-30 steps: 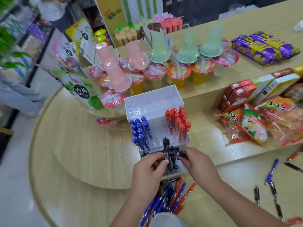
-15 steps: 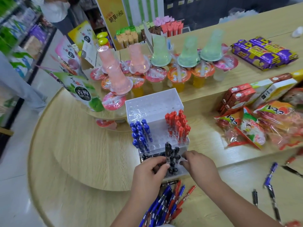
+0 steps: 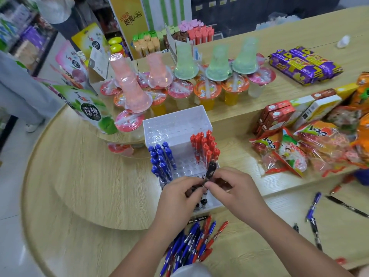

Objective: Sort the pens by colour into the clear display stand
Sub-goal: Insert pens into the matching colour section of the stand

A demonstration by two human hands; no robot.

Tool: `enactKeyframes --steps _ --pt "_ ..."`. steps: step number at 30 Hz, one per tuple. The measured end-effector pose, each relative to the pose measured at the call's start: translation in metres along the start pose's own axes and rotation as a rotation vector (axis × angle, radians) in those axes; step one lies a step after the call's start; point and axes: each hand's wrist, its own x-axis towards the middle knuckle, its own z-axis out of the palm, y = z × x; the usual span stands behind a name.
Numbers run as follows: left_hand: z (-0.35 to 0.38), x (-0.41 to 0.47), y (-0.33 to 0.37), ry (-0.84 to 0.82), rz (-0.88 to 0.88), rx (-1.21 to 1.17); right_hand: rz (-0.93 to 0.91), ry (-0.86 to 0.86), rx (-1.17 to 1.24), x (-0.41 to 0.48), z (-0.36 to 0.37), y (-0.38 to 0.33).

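Over on the left a green jelly pouch (image 3: 89, 110) leans on the upper tier of the pale wooden bench (image 3: 79, 176). Next along, the clear display stand (image 3: 175, 120) sits on the middle tier, its back rows of holes bare. The blue pens (image 3: 161, 160) stand bunched at its left side and the red pens (image 3: 205, 146) at its right, with open holes between them.

In front of the stand the left hand (image 3: 179, 194) has its fingers (image 3: 196, 191) curled in over the front row, where a few black pens (image 3: 201, 202) stand. I cannot tell whether it grips one of those or only steadies the pen beside it. That black pen (image 3: 211, 169) sticks up, tilted a little to the right, just in front of the red group. The right hand (image 3: 237, 188) pinches its lower end between thumb and forefinger, the other fingers folded.

Below the hands, on the lowest tier, a loose heap of pens (image 3: 191, 242) lies, mostly blue and red. Farther right, snack packets (image 3: 289, 154) crowd the middle tier, and scattered pens (image 3: 312, 204) lie well apart from the heap.
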Motion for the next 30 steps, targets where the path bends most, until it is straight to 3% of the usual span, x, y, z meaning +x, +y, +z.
enactKeyframes --steps 5,9,20,30 --pt "-0.002 -0.006 -0.025 0.017 0.036 0.256 0.047 0.112 -0.096 -0.008 -0.002 0.020" --pt "0.001 -0.014 -0.047 -0.002 0.091 0.413 0.094 0.058 -0.191 -0.018 0.009 0.050" --pt "0.016 -0.023 -0.075 -0.074 0.128 0.480 0.004 -0.051 -0.397 -0.021 0.053 0.087" --pt "0.025 -0.027 -0.091 -0.060 0.171 0.524 -0.150 -0.003 -0.600 -0.018 0.065 0.099"
